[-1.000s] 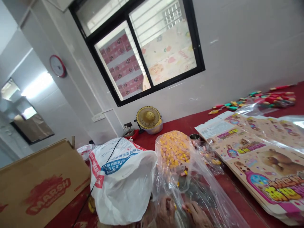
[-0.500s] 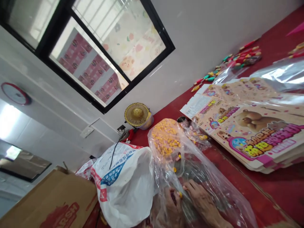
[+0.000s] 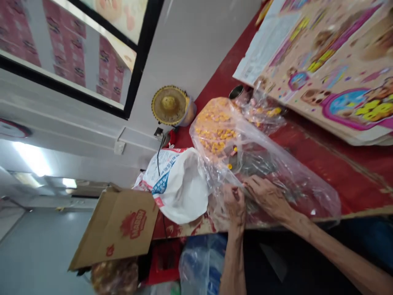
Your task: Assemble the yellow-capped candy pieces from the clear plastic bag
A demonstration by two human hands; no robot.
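Note:
A large clear plastic bag [image 3: 307, 180] lies open across the red table, with a heap of small yellow and pink plastic pieces [image 3: 215, 123] at its far end. Both hands rest at the near side of this bag. My left hand [image 3: 235, 207] is closed, fingers curled in; whatever it may hold is hidden. Close beside it, my right hand [image 3: 267, 196] bends its fingers and thumb together in a pinch; what lies between them is too small to name. A single yellow piece [image 3: 229, 166] sits just beyond the hands.
A white woven sack [image 3: 190, 192] stands left of the bag, and a brown carton [image 3: 129, 225] beyond it. Printed cardboard sheets [image 3: 310, 73] are stacked at right. A metal cup [image 3: 236, 92], a small bag of pieces [image 3: 267, 112] and a yellow-rimmed hat [image 3: 168, 105] are behind.
The camera view has dipped and turned, so the hands and forearms show more fully. The small yellow piece seen at my left fingertips earlier is no longer visible there.

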